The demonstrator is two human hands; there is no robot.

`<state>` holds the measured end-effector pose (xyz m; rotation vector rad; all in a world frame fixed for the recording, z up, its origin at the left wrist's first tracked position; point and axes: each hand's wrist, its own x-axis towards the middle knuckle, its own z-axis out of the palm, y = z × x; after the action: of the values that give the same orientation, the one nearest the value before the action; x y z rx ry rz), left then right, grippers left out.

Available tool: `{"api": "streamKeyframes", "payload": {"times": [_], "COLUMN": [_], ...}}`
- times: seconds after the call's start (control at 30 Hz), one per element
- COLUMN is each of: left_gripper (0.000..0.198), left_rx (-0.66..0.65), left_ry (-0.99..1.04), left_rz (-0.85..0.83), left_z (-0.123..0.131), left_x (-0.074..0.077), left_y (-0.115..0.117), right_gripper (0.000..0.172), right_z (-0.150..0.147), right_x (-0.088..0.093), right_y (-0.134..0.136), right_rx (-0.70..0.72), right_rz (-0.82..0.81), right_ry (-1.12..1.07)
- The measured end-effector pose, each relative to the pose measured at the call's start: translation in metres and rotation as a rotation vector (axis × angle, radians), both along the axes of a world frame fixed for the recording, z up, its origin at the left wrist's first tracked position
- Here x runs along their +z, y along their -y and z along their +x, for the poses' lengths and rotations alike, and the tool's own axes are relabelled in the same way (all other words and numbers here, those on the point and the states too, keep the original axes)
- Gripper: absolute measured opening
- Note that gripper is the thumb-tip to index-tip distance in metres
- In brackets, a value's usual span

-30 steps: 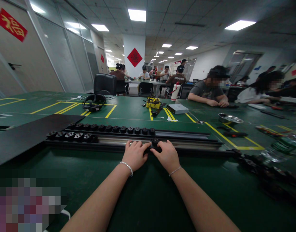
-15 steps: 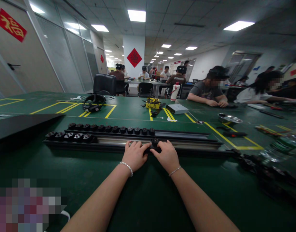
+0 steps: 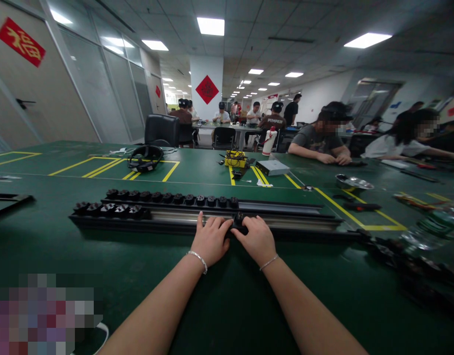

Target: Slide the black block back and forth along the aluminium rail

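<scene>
Two long black power tracks lie side by side across the table in the head view. Black socket modules (image 3: 121, 210) fill the left end of the front track (image 3: 304, 224). A longer row of socket modules (image 3: 178, 198) sits in the rear track (image 3: 279, 206). Near the middle of the front track, my right hand (image 3: 258, 240) has its thumb and fingers closed around a single black socket module (image 3: 239, 217). My left hand (image 3: 211, 242) rests against the track just left of it, index side by the module, one finger raised. Fingers partly cover the module's underside.
A heap of black parts (image 3: 408, 259) lies at the right by a plastic bottle (image 3: 434, 224). Farther back are a metal bowl (image 3: 355, 182), a grey box (image 3: 272, 167), a yellow item with cables (image 3: 235, 159) and a black headset (image 3: 145, 158). A co-worker (image 3: 319, 140) sits across.
A finger of my left hand has lifted off the track. The large dark panel at the left has mostly moved out of view, leaving a thin black frame. The right hand keeps its place.
</scene>
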<state>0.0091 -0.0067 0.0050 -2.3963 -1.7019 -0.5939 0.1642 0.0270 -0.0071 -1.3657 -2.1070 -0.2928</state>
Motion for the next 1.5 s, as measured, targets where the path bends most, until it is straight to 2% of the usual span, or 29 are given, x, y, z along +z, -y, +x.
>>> {"api": "streamKeyframes", "payload": {"times": [0.17,0.43,1.5], "left_gripper": [0.045,0.047,0.042], "left_rx": [-0.068,-0.067,-0.08], "left_ry": [0.022,0.011,0.046], "left_rz": [0.003,-0.035,-0.001], "left_z": [0.0076,0.0047,0.0043], "left_x": [-0.0042,-0.0034,-0.0052], "left_y": [0.0,-0.0024,-0.0037], "right_gripper": [0.02,0.022,0.025], "right_z": [-0.0005,-0.0009,0.0012], "right_x": [0.0009,0.0018,0.0018], "right_y": [0.0002,0.0003,0.0012], "right_rx": [0.001,0.008,-0.034], "right_rz": [-0.014,-0.008,-0.005], "right_ry": [-0.002,-0.008,0.033]}}
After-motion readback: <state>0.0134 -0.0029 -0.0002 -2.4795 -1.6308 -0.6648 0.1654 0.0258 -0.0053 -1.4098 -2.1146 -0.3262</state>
